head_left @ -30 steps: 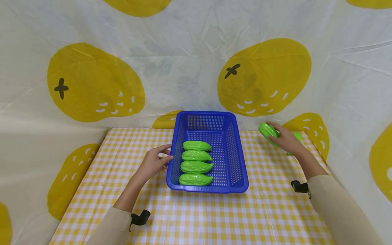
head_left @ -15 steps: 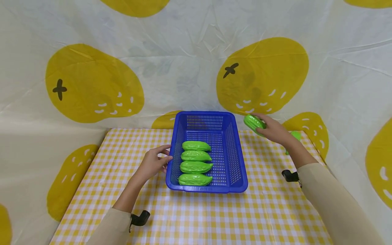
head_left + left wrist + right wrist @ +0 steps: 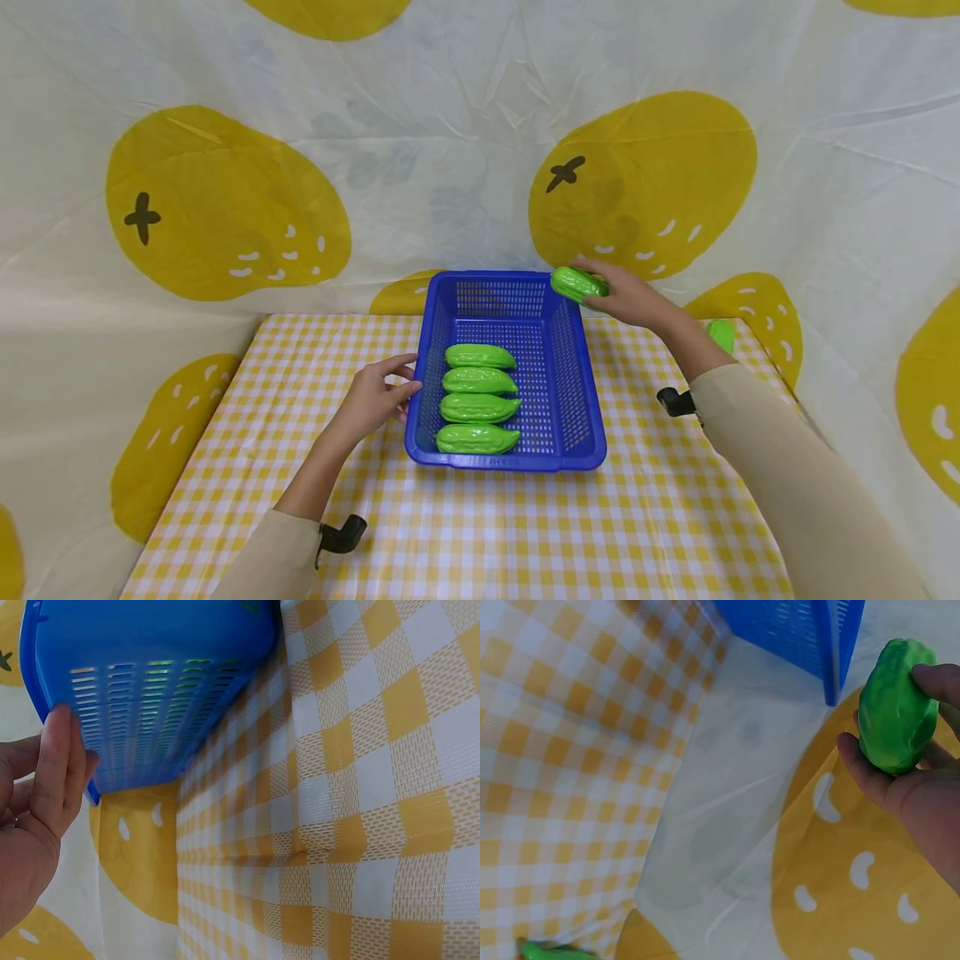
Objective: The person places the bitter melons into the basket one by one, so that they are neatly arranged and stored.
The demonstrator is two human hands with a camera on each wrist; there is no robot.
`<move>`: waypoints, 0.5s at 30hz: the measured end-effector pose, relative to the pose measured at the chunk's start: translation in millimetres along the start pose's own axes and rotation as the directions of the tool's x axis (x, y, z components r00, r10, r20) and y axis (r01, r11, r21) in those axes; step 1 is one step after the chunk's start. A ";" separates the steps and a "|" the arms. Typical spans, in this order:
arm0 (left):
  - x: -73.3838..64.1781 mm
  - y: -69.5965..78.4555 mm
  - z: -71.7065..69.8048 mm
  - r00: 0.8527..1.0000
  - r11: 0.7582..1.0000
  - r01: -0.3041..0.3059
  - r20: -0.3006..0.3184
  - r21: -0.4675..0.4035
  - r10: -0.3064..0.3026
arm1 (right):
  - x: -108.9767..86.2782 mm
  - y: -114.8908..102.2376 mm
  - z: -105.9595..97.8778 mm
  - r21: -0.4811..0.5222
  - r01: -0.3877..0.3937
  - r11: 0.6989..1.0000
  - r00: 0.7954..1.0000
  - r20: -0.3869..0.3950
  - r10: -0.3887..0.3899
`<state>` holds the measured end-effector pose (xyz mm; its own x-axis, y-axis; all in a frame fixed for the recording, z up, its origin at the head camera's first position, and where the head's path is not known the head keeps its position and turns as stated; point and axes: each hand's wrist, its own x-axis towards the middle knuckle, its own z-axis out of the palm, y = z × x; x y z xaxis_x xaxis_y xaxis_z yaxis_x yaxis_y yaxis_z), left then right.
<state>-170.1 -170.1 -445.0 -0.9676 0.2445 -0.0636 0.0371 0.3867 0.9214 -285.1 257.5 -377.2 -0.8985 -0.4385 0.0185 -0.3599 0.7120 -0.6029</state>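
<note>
- the right hand (image 3: pixel 630 293) has thumb and fingers closed round one green vegetable (image 3: pixel 576 284), held up above the basket's far right corner; in the right wrist view it is apart from the rim.
- the blue basket (image 3: pixel 504 461) stands on the desk (image 3: pixel 465 533), towards the far edge. four more vegetables (image 3: pixel 478 407) lie side by side in it, from the near left corner along the left edge; its floor shows beyond them.
- the left hand (image 3: pixel 378 393) is loosely spread, fingertips against the basket's left edge, gripping nothing. light contact there should steady the basket; a hard push might skew it.
- the step in hand seems to be adding this piece to the row: best to clear the rim first, then lower it just beyond the farthest one.
- turn it to run from left edge to right edge like the others.
- let go only once it touches the basket's floor, as the glossy skin could slip.
- another green thing (image 3: pixel 722 335), partly hidden, lies by the desk's far right corner.
</note>
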 end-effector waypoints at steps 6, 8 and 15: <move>-0.1 -1.4 0.4 1.000 1.000 -0.002 -0.002 -0.001 0.002 | 11.5 -10.9 3.7 -0.015 -0.003 1.000 1.000 0.002 0.003; 0.0 -1.8 0.4 1.000 1.000 -0.005 0.000 0.001 0.005 | 15.3 -13.9 5.1 -0.016 0.006 1.000 1.000 0.006 -0.005; -0.3 -1.7 0.4 1.000 1.000 0.000 0.001 -0.003 0.000 | 31.0 -25.1 13.2 -0.017 0.071 0.997 0.996 0.046 -0.070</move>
<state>-169.7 -170.5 -446.7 -0.9674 0.2449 -0.0641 0.0362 0.3843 0.9225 -300.6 218.8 -372.1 -0.8586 -0.5121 0.0243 -0.4272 0.6883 -0.5863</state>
